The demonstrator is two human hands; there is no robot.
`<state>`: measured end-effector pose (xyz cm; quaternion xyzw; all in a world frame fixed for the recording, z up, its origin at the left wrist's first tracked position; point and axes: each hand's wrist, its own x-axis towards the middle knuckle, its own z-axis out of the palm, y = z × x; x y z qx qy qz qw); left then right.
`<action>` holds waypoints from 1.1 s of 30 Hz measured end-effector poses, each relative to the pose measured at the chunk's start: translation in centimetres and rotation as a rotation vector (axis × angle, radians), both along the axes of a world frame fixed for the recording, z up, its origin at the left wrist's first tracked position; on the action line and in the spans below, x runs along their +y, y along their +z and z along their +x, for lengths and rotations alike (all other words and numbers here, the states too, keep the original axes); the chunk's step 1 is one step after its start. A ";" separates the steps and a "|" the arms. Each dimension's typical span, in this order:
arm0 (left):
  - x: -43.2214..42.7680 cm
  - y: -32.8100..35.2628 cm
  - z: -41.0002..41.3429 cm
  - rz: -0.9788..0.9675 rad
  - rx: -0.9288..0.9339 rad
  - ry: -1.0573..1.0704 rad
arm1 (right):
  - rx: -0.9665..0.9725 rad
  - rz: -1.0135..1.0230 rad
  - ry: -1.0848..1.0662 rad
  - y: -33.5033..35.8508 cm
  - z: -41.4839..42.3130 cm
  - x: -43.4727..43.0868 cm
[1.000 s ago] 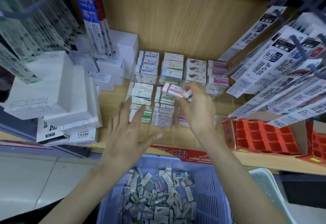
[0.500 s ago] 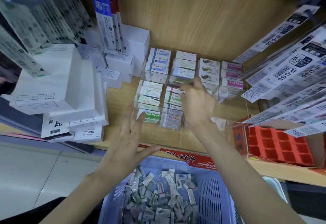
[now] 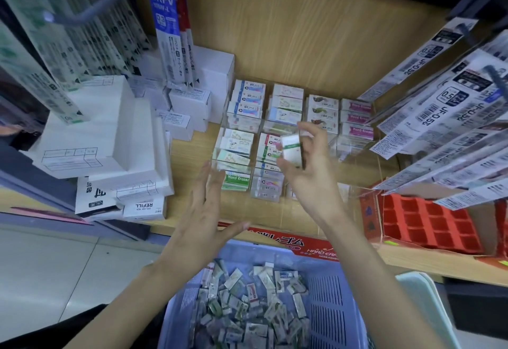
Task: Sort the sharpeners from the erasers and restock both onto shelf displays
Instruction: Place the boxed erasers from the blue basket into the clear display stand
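Now the right hand [image 3: 310, 181] has risen from the display [image 3: 349, 153], pinching an eraser [image 3: 291, 149]; the left hand [image 3: 203, 214] hangs released. Placement seems unfinished.

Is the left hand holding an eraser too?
No, the left hand is open with fingers spread and holds nothing; only the right hand pinches a green-striped eraser.

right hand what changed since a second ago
The right hand dipped into the clear plastic display tray, left the pink-banded eraser it carried there, and rose with its fingers pinching a white green-banded eraser. The left hand stayed open by the blue plastic basket.
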<state>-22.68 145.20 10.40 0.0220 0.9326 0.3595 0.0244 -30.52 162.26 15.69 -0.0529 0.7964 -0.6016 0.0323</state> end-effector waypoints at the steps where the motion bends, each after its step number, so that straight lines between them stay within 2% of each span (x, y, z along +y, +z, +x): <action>1: 0.0 0.1 0.1 0.026 -0.007 0.007 | -0.011 -0.080 -0.017 0.2 0.9 -0.1; 4: 0.0 0.7 0.2 0.062 0.011 0.056 | -0.067 -0.170 -0.086 0.9 2.7 -0.4; 6: 0.1 1.3 0.1 0.056 0.102 0.104 | -0.115 -0.221 -0.121 0.9 3.5 -0.5; 8: 0.1 2.4 0.0 0.143 0.157 0.127 | -0.151 -0.314 -0.132 0.7 4.2 -0.6; 10: 0.5 3.9 0.0 0.365 0.069 0.116 | -0.187 -0.381 -0.106 0.5 4.8 -0.9; 12: 1.1 4.9 0.1 0.675 -0.126 0.115 | -0.234 -0.448 -0.077 0.4 5.2 -1.2; 14: 1.6 5.2 0.0 0.824 -0.264 0.143 | -0.264 -0.473 -0.055 0.2 5.3 -1.5; 19: 0.7 4.6 -0.5 0.887 -0.182 0.240 | -0.205 -0.408 0.025 0.1 5.8 -1.6; 23: 0.5 5.3 -0.4 0.956 -0.071 0.232 | -0.111 -0.356 -0.017 0.0 6.2 -1.9; 33: 0.7 5.6 -0.6 1.014 -0.003 0.277 | -0.126 -0.449 -0.105 -0.2 6.2 -2.0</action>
